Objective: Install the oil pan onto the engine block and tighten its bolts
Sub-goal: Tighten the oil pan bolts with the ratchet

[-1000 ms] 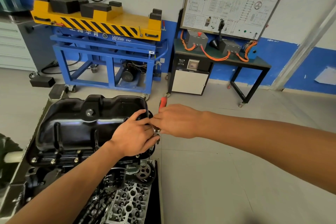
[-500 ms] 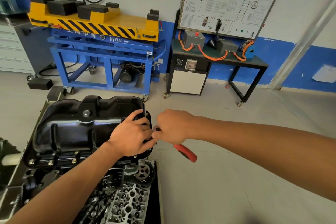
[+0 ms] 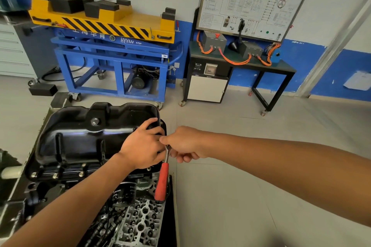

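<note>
Beside left hand (image 3: 142, 146) (maybe gripping pan (image 3: 80, 138)), right hand (image 3: 186, 144) grips ratchet (image 3: 161, 180).

The black oil pan (image 3: 80, 140) sat on the engine block (image 3: 36, 192), bolts (image 3: 54, 176) lining its near flange. My red-handled ratchet (image 3: 161, 182) hung at its right corner.

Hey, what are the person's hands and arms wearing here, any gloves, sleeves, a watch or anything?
Nothing that shows. The left hand and right hand are bare, with no gloves. The left forearm and right forearm are uncovered to the frame's edge, so no sleeve is in view. No watch, wristband or ring is visible.
</note>
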Tool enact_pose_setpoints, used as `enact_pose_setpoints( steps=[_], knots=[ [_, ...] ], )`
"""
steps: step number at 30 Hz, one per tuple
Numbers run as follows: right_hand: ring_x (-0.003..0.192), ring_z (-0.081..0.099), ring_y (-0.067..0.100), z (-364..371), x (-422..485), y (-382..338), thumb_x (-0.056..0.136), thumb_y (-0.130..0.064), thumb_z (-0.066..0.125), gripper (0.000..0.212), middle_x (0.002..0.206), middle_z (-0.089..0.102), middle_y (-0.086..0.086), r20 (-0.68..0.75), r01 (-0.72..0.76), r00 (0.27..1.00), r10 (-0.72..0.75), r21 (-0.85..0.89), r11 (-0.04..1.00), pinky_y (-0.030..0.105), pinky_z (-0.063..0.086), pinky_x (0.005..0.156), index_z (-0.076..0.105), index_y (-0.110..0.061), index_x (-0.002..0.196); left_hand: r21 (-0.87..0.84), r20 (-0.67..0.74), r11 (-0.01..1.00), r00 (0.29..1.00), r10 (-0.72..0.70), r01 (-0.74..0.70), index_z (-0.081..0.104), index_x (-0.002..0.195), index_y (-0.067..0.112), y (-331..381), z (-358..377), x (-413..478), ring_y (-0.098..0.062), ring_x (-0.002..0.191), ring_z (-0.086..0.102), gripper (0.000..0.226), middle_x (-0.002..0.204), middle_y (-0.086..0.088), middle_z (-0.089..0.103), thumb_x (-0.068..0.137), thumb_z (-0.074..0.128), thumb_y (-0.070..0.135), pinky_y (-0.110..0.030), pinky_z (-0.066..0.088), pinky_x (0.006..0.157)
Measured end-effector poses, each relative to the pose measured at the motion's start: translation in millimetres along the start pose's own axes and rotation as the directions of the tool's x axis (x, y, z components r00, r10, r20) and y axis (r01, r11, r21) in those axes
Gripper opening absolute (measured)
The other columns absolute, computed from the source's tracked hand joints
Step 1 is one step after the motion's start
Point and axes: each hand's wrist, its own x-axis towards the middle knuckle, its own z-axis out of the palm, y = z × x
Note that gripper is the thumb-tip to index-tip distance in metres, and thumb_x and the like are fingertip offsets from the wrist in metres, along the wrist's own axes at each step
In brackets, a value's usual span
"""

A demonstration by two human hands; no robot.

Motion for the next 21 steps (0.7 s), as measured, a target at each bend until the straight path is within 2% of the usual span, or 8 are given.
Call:
enact_pose_setpoints(
  steps=[3,5,7,11,14,16,18,21],
  knots=[
    [0.024,0.038,0.006,2.8,-1.1,-1.7,0.105,-0.039,0.041,0.044,0.033,0.048,-0.003,0.016,-0.022,1.0,0.02,0.097,0.995,0.01,0.026,0.03,0.053,-0.009,0.075,0.014,0.027,1.0,1.0,0.011,-0.011,0.074,0.067,0.028,-0.7,1.3,-0.7,-0.016,0.097,0.064,0.045,0.073,0.008,0.07,0.094,0.04,0.039,-0.048,0.027,0.115],
    [0.029,0.044,0.008,4.7,1.7,-1.6,0.104,-0.042,0.04,0.05,0.037,0.053,-0.002,-0.035,0.039,0.998,-0.043,-0.084,0.996,0.013,0.034,0.035,0.057,-0.009,0.072,0.02,0.026,1.0,0.999,0.018,-0.019,0.075,0.071,0.027,-0.9,2.0,-1.8,-0.017,0.098,0.065,0.045,0.076,0.006,0.071,0.095,0.038,0.038,-0.049,0.026,0.116],
    [0.04,0.053,0.012,4.2,5.3,-3.5,0.103,-0.043,0.039,0.054,0.042,0.059,-0.001,-0.062,0.113,0.988,-0.143,-0.343,0.932,0.018,0.043,0.045,0.06,-0.009,0.068,0.031,0.007,0.999,0.999,0.032,-0.033,0.075,0.074,0.026,-1.2,2.3,-2.6,-0.018,0.099,0.065,0.044,0.077,0.005,0.072,0.096,0.039,0.037,-0.049,0.026,0.116],
    [0.062,0.063,0.019,-8.0,7.9,-12.8,0.1,-0.038,0.046,0.046,0.052,0.067,-0.001,-0.007,0.163,0.98,-0.2,-0.548,0.82,0.024,0.044,0.054,0.062,-0.011,0.065,0.032,-0.051,0.999,0.998,0.042,-0.04,0.073,0.073,0.025,-1.6,1.3,-0.9,-0.019,0.093,0.062,0.046,0.07,0.005,0.067,0.101,0.039,0.039,-0.049,0.029,0.114],
    [0.075,0.066,0.02,-13.9,8.3,-17.5,0.095,-0.037,0.051,0.039,0.061,0.071,0.001,0.006,0.184,0.97,-0.242,-0.665,0.724,0.028,0.045,0.058,0.063,-0.014,0.066,0.011,-0.047,0.999,0.998,0.036,-0.035,0.074,0.078,0.024,-1.3,0.1,0.2,-0.02,0.095,0.064,0.049,0.074,0.006,0.07,0.103,0.036,0.039,-0.049,0.028,0.114],
    [0.065,0.058,0.017,-15.6,7.1,-20.2,0.093,-0.035,0.055,0.035,0.058,0.067,0.001,-0.002,0.186,0.963,-0.271,-0.722,0.667,0.03,0.04,0.054,0.057,-0.015,0.065,0.004,-0.028,0.999,0.999,0.032,-0.032,0.075,0.079,0.025,-1.0,-1.2,-0.5,-0.02,0.099,0.065,0.053,0.077,0.006,0.072,0.105,0.032,0.04,-0.048,0.026,0.115],
    [0.055,0.046,0.015,-18.9,4.2,-22.8,0.092,-0.035,0.057,0.038,0.055,0.055,0.0,0.01,0.201,0.95,-0.312,-0.784,0.587,0.028,0.033,0.05,0.052,-0.014,0.061,0.011,-0.008,1.0,1.0,0.025,-0.025,0.076,0.078,0.025,-0.6,-2.1,-1.0,-0.018,0.1,0.065,0.057,0.079,0.006,0.073,0.106,0.029,0.041,-0.048,0.026,0.117],
    [0.048,0.04,0.014,-27.4,-1.0,-22.4,0.093,-0.036,0.061,0.043,0.053,0.045,-0.001,0.06,0.263,0.914,-0.402,-0.842,0.471,0.027,0.031,0.046,0.047,-0.015,0.058,0.022,-0.024,1.0,1.0,0.01,-0.01,0.073,0.071,0.021,0.5,-3.4,0.5,-0.018,0.096,0.065,0.055,0.074,0.004,0.07,0.105,0.035,0.041,-0.047,0.027,0.116]
  ],
)
